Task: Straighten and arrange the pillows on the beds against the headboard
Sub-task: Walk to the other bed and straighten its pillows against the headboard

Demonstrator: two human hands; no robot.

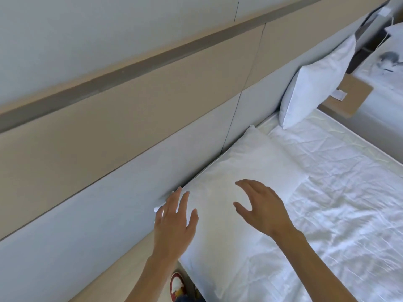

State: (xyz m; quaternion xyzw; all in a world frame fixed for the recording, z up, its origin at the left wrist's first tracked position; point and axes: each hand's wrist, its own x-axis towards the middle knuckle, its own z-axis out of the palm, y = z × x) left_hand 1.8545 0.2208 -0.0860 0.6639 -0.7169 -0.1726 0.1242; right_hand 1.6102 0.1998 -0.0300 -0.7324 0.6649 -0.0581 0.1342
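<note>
Nearest the camera, the left hand (174, 223) and the right hand (261, 205) hover with fingers spread and grasp nothing, just above a flat white rectangular pillow (235, 192) that lies along the pale grey padded headboard (130, 197) on a bed covered in a wrinkled white sheet (340, 192). Farther along the same bed, a second plump white pillow (314, 86) stands propped upright against the headboard, apart from the flat one.

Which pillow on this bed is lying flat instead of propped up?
The near pillow, under both open hands, lies flat on the mattress alongside the headboard. The far pillow stands on edge, leaning against the headboard.
</note>
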